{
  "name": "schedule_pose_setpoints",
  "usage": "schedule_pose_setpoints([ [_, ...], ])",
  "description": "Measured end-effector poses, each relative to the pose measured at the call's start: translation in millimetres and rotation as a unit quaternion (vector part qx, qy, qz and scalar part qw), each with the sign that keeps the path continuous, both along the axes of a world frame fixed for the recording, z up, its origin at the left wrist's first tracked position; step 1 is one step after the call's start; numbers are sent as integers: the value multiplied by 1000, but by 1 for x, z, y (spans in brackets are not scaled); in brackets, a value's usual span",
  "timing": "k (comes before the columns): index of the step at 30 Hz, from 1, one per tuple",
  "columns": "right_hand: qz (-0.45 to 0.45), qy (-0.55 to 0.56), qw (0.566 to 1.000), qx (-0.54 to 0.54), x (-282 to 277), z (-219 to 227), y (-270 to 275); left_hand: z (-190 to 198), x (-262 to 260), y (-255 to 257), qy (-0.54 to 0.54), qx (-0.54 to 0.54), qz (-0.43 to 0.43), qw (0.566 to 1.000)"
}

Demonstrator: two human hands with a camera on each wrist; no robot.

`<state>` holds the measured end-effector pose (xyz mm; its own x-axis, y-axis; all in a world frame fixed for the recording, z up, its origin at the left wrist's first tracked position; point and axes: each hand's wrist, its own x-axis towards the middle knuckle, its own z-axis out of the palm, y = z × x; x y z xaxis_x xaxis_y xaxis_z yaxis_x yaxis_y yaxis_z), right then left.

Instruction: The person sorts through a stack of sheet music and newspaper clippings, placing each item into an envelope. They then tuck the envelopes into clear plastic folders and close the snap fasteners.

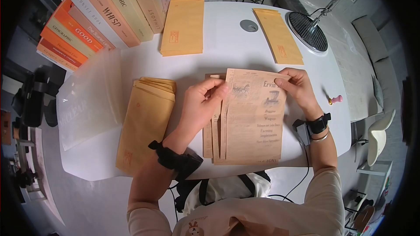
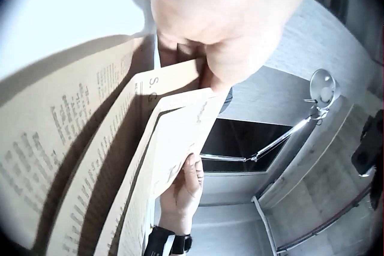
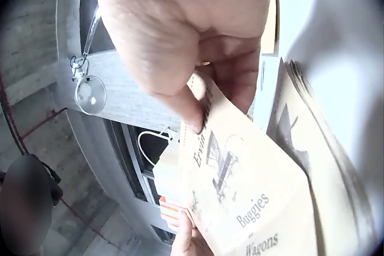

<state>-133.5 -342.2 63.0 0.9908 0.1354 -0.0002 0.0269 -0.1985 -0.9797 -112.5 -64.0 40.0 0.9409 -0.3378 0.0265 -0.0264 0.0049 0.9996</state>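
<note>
A stack of old tan printed sheets (image 1: 251, 122) lies on the white table (image 1: 227, 46), its top sheet showing a buggy drawing and the words "Buggies" and "Wagons" (image 3: 252, 208). My left hand (image 1: 203, 102) pinches the left edge of the top sheets (image 2: 174, 148) near their upper corner. My right hand (image 1: 297, 86) pinches the top sheet's upper right corner between thumb and fingers (image 3: 198, 103). The sheets fan apart at the left.
A pile of manila envelopes (image 1: 146, 122) lies left of the sheets, two more (image 1: 183, 26) (image 1: 278, 35) farther back. A clear sleeve (image 1: 89, 98), leaning books (image 1: 100, 13), a lamp base (image 1: 308, 30) and a small pink stamp (image 1: 336, 99) surround them.
</note>
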Motion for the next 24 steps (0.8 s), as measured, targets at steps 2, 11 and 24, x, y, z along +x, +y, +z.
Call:
schedule_pose_setpoints([
  [2,-3,-1,1000,7,0,1,0,-7,3,-2,-20,-51,4,998],
  [11,-8,4,1000,8,0,1,1,19,-2,4,-17,-13,9,1000],
  [24,-10,-6,1000,-3,1,2,3,10,0,2,-19,-15,55,998],
])
